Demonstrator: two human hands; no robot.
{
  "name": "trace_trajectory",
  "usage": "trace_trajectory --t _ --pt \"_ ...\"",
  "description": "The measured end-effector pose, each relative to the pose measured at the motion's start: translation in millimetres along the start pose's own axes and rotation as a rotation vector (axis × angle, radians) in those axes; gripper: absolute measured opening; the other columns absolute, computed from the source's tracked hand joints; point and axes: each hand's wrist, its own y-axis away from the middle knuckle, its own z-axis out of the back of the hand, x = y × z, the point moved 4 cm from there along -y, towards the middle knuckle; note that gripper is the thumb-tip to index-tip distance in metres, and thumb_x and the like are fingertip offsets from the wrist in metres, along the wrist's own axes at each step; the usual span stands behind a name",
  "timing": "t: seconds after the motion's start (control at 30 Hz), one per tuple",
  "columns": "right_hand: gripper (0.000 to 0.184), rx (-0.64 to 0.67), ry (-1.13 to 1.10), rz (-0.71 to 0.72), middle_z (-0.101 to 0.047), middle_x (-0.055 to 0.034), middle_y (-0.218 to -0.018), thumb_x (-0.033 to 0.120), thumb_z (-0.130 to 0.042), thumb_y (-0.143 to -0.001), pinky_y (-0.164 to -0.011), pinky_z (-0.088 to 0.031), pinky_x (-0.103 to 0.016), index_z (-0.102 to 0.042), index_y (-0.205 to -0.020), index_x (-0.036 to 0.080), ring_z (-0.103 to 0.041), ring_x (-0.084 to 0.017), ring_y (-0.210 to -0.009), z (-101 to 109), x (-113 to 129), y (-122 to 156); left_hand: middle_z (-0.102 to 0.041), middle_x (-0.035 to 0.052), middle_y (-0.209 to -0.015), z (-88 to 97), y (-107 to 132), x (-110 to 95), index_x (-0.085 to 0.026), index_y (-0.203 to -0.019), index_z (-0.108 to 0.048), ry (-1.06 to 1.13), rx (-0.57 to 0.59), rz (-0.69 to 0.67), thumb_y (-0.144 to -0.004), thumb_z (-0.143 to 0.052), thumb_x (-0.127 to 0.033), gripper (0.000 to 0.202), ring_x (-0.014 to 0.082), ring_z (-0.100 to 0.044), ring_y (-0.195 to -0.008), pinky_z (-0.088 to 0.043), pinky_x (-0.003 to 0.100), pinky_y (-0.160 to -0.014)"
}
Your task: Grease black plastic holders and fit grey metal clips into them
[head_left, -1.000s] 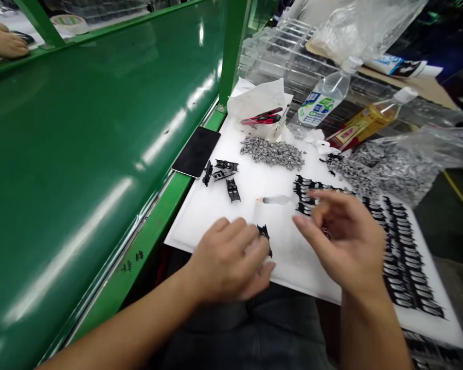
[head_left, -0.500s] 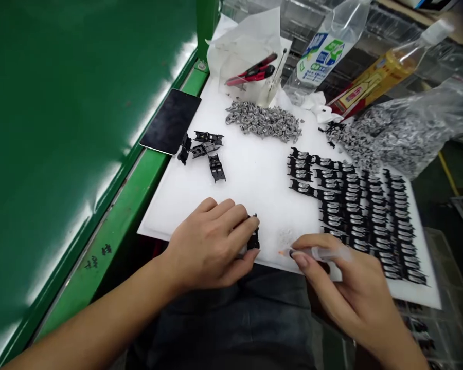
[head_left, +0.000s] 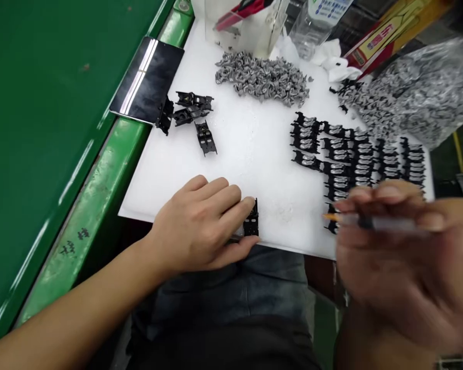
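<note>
My left hand is closed on a small black plastic part at the near edge of the white board. Thumb and index finger grip the part's ends, and the hand covers its left side. My right hand, blurred and turned palm up, holds a slim pen-like tool with an orange tip, a dark collar and a clear barrel. It is raised over the near right side of the board, partly hiding rows of black parts with grey metal pieces. The tool is apart from the left hand's part.
Loose black parts lie at left beside a tablet. A heap of grey metal pieces sits at the back, before a clear holder with a red-handled tool. Bottles and a bag of grey pieces stand at back right.
My right hand has lifted the tool away to the right and turned over. My left hand keeps its hold on the black part. The view has shifted downward and closer.
</note>
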Motion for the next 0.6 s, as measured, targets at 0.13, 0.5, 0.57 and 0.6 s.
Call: trace_trajectory --t 0.13,0.5,0.57,0.6 --pt "0.018 0.121 -0.613 -0.334 -0.034 0.0058 -0.064 0.037 -0.072 -0.095 -0.058 -0.044 -0.035 -0.061 -0.087 0.025 -0.036 -0.015 -0.054 -37 -21 -14 -0.066 0.0069 -0.090 -1.2 0 1 -0.009 -0.122 -0.071 -0.005 0.010 0.002 -0.101 -0.063 -0.051 0.048 0.0227 -0.058 -0.080 -0.035 0.039 -0.068" --pt "0.067 0.219 -0.752 -0.504 -0.015 0.0087 -0.048 0.058 -0.061 -0.100 -0.051 -0.023 -0.034 -0.022 -0.059 0.023 -0.009 -0.010 -0.045 -71 -29 -10 -0.065 0.0060 -0.089 -2.6 1 1 -0.010 -0.119 -0.071 -0.008 0.010 -0.002 -0.102 -0.060 -0.052 0.047 0.0225 -0.059 -0.079 -0.035 0.040 -0.066" --pt "0.067 0.209 -0.722 -0.496 -0.017 0.0087 -0.047 0.057 -0.065 -0.098 -0.051 -0.025 -0.034 -0.023 -0.058 0.023 -0.010 -0.010 -0.045 -70 -29 -9 -0.065 0.0060 -0.089 -3.0 0 1 -0.010 -0.118 -0.072 -0.011 0.012 -0.001 -0.103 -0.059 -0.053 0.047 0.0221 -0.059 -0.078 -0.035 0.040 -0.065" --pt "0.067 0.210 -0.710 -0.494 -0.018 0.0086 -0.047 0.057 -0.066 -0.097 -0.051 -0.026 -0.035 -0.023 -0.058 0.023 -0.011 -0.010 -0.045 -69 -29 -8 -0.065 0.0060 -0.089 -3.3 0 1 -0.010 -0.117 -0.071 -0.013 0.012 -0.001 -0.103 -0.059 -0.053 0.046 0.0220 -0.059 -0.078 -0.035 0.039 -0.065"
